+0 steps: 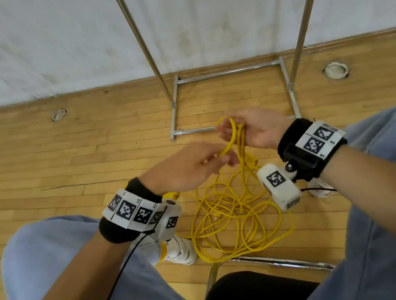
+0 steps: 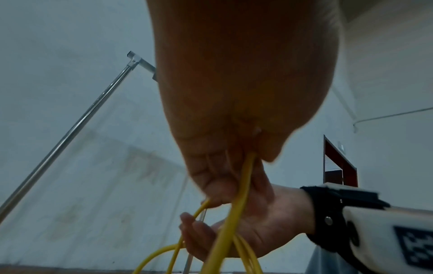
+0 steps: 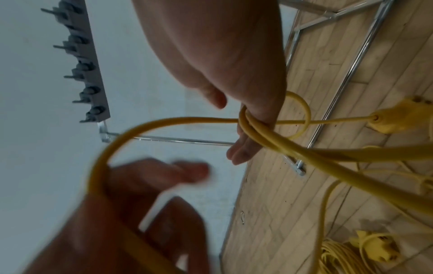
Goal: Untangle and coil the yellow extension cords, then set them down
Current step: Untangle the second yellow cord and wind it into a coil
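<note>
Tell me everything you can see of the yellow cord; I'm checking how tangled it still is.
The yellow cord looks like thin, smooth, rubbery cable. Most of it lies in loose overlapping loops on the wooden floor between the person's feet. Several strands rise to the right hand, which grips a few gathered loops. The left hand pinches one strand feeding a loop there. A yellow socket end hangs nearby.

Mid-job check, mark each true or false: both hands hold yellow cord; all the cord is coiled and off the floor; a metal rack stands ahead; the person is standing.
1. Both the left hand and the right hand hold thin yellow extension cord. True.
2. All the cord is coiled and off the floor. False: a loose tangle lies on the wooden floor.
3. A chrome metal rack stands ahead. True.
4. The person is standing. False: seated, knees in blue trousers apart.
</note>
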